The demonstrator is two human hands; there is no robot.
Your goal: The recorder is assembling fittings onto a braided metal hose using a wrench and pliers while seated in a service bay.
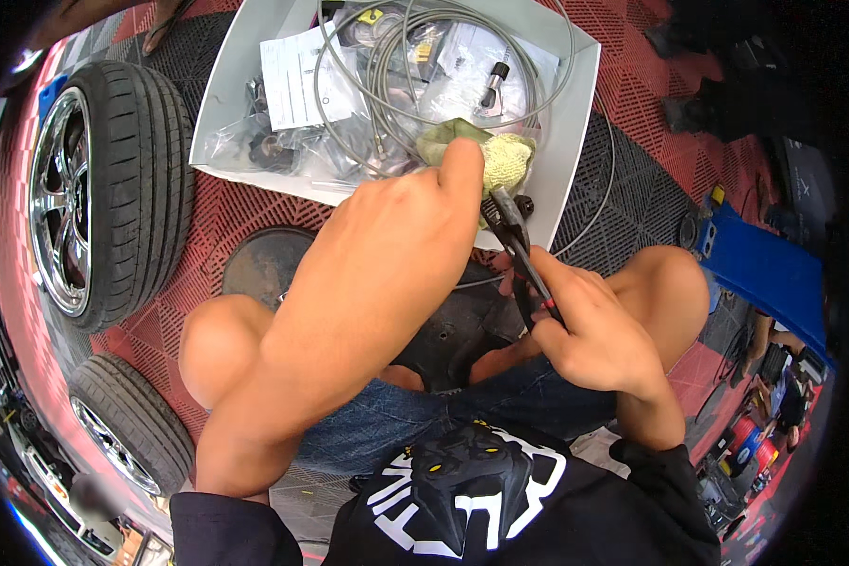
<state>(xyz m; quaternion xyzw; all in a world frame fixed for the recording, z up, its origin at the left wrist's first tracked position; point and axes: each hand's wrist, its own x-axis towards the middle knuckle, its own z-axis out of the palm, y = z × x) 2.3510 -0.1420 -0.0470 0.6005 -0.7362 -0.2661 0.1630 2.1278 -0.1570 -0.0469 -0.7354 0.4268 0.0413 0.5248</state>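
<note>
A yellow-green cloth [507, 162] is bunched in my left hand [401, 222], over the near edge of the white box. My thumb presses on it, the other fingers are mostly hidden, and whatever the cloth may wrap cannot be seen. My right hand [594, 325] is closed round the dark handles of pliers [528, 264]. Their metal head points up and touches or nearly touches the cloth's lower side; what sits in the jaws is unclear. A thin grey line [590, 222] curves down outside the box and passes behind the pliers.
The white box [264, 187] holds a coiled grey line [387, 104], bagged parts, a paper sheet [311, 75] and a small tube cutter [493, 87]. Two wheels with tyres [141, 189] stand at left. A blue panel [764, 274] lies right. Other people are at the edges.
</note>
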